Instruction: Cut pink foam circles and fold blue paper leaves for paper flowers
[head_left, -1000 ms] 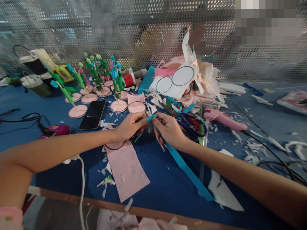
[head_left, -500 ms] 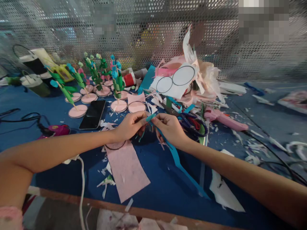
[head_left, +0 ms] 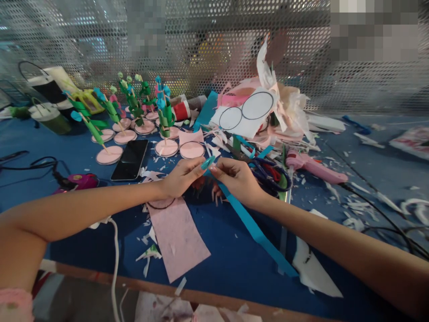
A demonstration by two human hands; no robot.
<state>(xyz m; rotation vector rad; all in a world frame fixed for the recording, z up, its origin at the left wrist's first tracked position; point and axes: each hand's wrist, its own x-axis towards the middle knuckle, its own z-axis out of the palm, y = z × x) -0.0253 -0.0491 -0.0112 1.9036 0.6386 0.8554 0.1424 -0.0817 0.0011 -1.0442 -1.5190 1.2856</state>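
Observation:
A long blue paper strip (head_left: 250, 222) runs from my fingertips down to the right across the blue table. My left hand (head_left: 183, 177) pinches its upper end, where the strip looks folded or rolled into a small piece. Close beside it, my right hand (head_left: 237, 180) grips the strip between thumb and fingers. The two hands nearly touch. A pink felt-like sheet (head_left: 181, 239) with a dark curved line lies below my left hand. Just behind my hands is a pink disc (head_left: 192, 150) with a dark rim. Scissors (head_left: 268, 173) with dark blue handles lie right of my right hand.
Paper flowers (head_left: 164, 116) on pink round bases stand at the back left, near a black phone (head_left: 130, 160). A pink glue gun (head_left: 315, 167) with a cord lies to the right. Paper scraps (head_left: 248, 109) are heaped against the perforated metal screen (head_left: 214, 53). A white cable (head_left: 115, 264) hangs over the front edge.
The strip's loose end has swung slightly right and its flat side shows more. The fingers of both hands have shifted a little on its upper end.

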